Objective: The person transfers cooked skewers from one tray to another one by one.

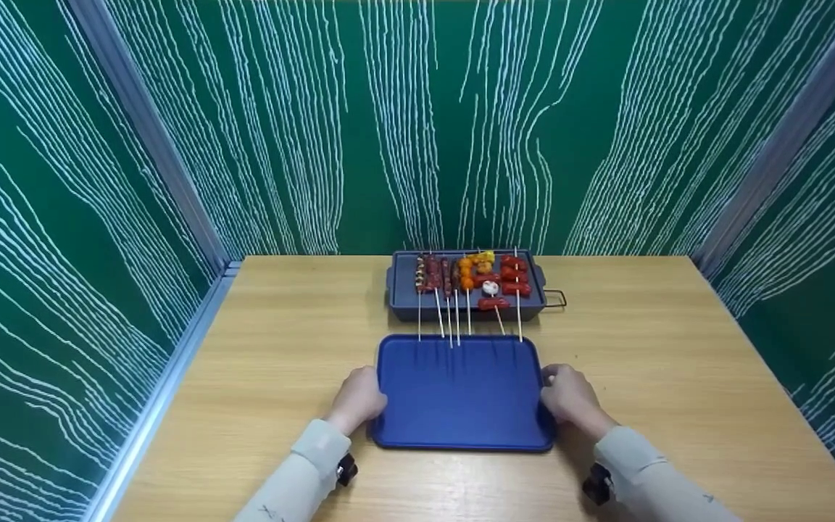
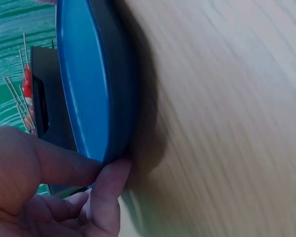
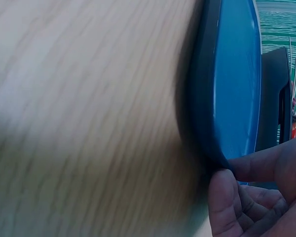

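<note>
So the blue rectangular tray (image 1: pixel 461 406) is right between the two hands, one at each short side. Left hand (image 1: pixel 359 396) has it pinched: in the left wrist view the thumb sits over the rim and a bent finger backs it up from outside. Right hand (image 1: pixel 570 395) mirrors that, thumb and finger closed on the opposite edge. Neither is spread wide; the gap is just the rim's thickness. Can't really tell if the tray is fully down on the counter (image 1: pixel 280 348) or a touch raised.

Imo the trick here is matching pressure and height on both sides so it doesn't tip or twist. Also watch the far rim: just ahead of the hands, the bare stick ends of the food skewers (image 1: pixel 515 275) poke out from the dark tabletop grill (image 1: pixel 406 313) toward the tray, so a forward shove could knock them. The wire handle (image 1: pixel 563 293) is out beyond the right hand, so mind that too.
</note>
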